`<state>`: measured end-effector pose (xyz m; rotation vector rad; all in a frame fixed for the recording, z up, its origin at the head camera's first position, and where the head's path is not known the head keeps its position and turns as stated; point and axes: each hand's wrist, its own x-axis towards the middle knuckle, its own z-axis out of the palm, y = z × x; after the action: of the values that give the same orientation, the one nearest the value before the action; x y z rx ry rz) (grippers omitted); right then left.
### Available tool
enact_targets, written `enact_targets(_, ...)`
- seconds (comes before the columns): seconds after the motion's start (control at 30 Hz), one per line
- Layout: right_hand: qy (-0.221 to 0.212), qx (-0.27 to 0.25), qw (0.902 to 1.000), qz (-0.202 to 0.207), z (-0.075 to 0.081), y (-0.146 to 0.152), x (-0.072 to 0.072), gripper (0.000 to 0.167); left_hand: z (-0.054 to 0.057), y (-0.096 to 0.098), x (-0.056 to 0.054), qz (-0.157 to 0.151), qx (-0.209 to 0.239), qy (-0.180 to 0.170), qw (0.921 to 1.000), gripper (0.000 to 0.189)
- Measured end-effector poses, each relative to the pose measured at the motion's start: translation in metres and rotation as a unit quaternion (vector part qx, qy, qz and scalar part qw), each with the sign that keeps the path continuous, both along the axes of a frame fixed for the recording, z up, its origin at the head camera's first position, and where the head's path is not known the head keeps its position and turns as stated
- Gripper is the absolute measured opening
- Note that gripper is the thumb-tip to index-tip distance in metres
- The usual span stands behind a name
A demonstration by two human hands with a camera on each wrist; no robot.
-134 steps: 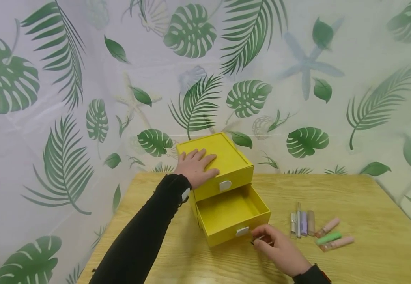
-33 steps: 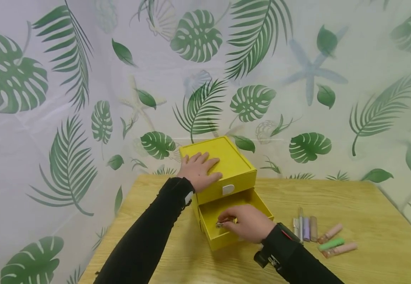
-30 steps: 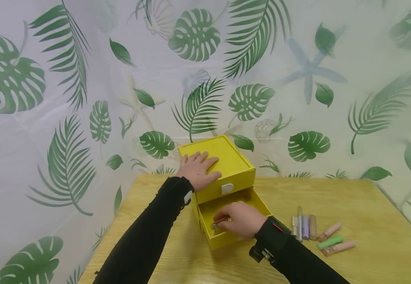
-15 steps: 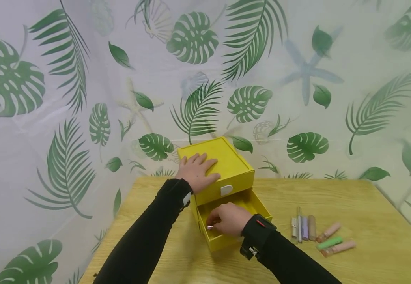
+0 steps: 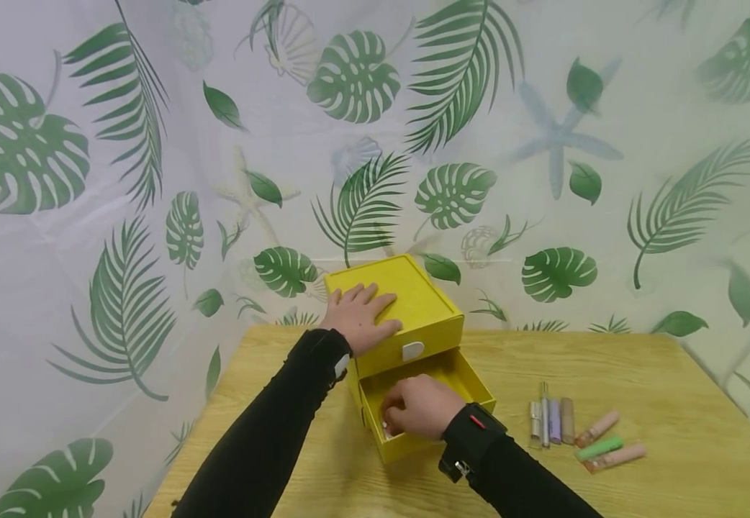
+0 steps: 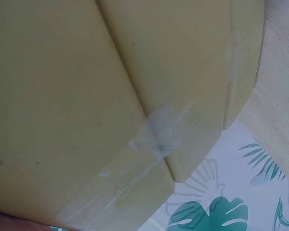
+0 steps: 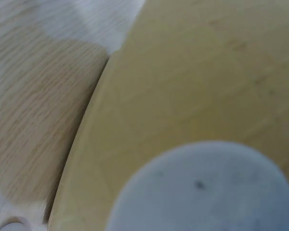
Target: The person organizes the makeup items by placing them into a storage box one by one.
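Note:
My left hand (image 5: 357, 321) rests spread on top of a yellow drawer box (image 5: 420, 295). Below its upper drawer, the lower drawer (image 5: 472, 381) stands pulled out. My right hand (image 5: 423, 406) reaches down into that drawer near its front left corner, fingers curled. At the fingertips shows a small pale, shiny item (image 5: 386, 430), mostly hidden by the hand, its kind unclear. In the right wrist view the drawer's white pull tab (image 7: 202, 192) fills the foreground. Taped yellow side panels of the box (image 6: 135, 96) fill most of the left wrist view.
On the wooden table (image 5: 640, 381), right of the box, several slim cosmetic-like tubes lie: a purple tube (image 5: 555, 421), a brown tube (image 5: 567, 420), a green tube (image 5: 599, 448) and pink ones. A leaf-patterned sheet (image 5: 491, 144) hangs behind the table.
My right hand has moved from beside the drawer's front into the drawer, then left and down toward its front corner with the small item. The left hand stays on the box.

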<state>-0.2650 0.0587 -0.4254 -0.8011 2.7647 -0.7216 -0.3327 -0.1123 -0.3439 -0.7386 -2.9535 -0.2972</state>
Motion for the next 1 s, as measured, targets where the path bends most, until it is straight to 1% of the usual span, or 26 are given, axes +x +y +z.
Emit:
enact_targets(0.13,0.075,-0.005,0.9971,-0.012,-0.002,0.001,0.002,0.018,0.001,0.001,0.0,0.002,-0.003,0.0,1.0,0.063)
enact_targets(0.17,0.093,-0.013,0.9955,-0.013,-0.003,0.001,0.003,0.017,0.002,0.001,-0.001,0.003,-0.004,0.0,1.0,0.063)
enact_targets(0.23,0.115,-0.034,0.9928,-0.013,-0.003,0.003,0.005,0.015,0.002,0.002,-0.001,0.003,-0.005,0.001,1.0,0.062)
enact_targets(0.3,0.124,-0.069,0.9899,-0.011,-0.004,0.007,0.008,0.014,0.002,0.003,-0.002,0.002,-0.004,0.001,1.0,0.062)
enact_targets(0.4,0.119,-0.137,0.9834,-0.003,-0.003,0.015,0.013,0.014,0.001,0.004,-0.002,0.001,-0.003,0.001,1.0,0.063)
enact_targets(0.47,0.123,-0.176,0.9767,0.003,-0.003,0.022,0.017,0.015,0.0,0.004,-0.002,0.002,-0.004,-0.001,1.0,0.063)
enact_targets(0.53,0.139,-0.2,0.97,0.001,-0.002,0.031,0.019,0.014,-0.002,0.004,-0.003,0.004,-0.004,-0.005,1.0,0.063)
enact_targets(0.6,0.158,-0.216,0.9633,-0.017,-0.002,0.042,0.021,0.014,-0.003,0.004,-0.003,0.007,-0.004,-0.008,0.9999,0.064)
enact_targets(0.7,0.183,-0.236,0.9521,-0.066,-0.001,0.061,0.024,0.015,-0.002,0.005,-0.003,0.008,-0.004,-0.012,0.9999,0.064)
enact_targets(0.77,0.194,-0.247,0.9441,-0.101,-0.001,0.075,0.027,0.015,-0.002,0.005,-0.003,0.007,-0.006,-0.013,0.9999,0.065)
enact_targets(0.83,0.2,-0.251,0.9384,-0.128,-0.003,0.088,0.03,0.016,-0.002,0.005,-0.004,0.008,-0.008,-0.016,0.9998,0.065)
enact_targets(0.9,0.194,-0.251,0.9367,-0.148,-0.006,0.101,0.033,0.017,-0.002,0.004,-0.004,0.01,-0.008,-0.017,0.9998,0.065)
enact_targets(1.0,0.163,-0.24,0.9415,-0.172,-0.014,0.118,0.038,0.021,-0.002,0.004,-0.004,0.013,-0.009,-0.021,0.9996,0.065)
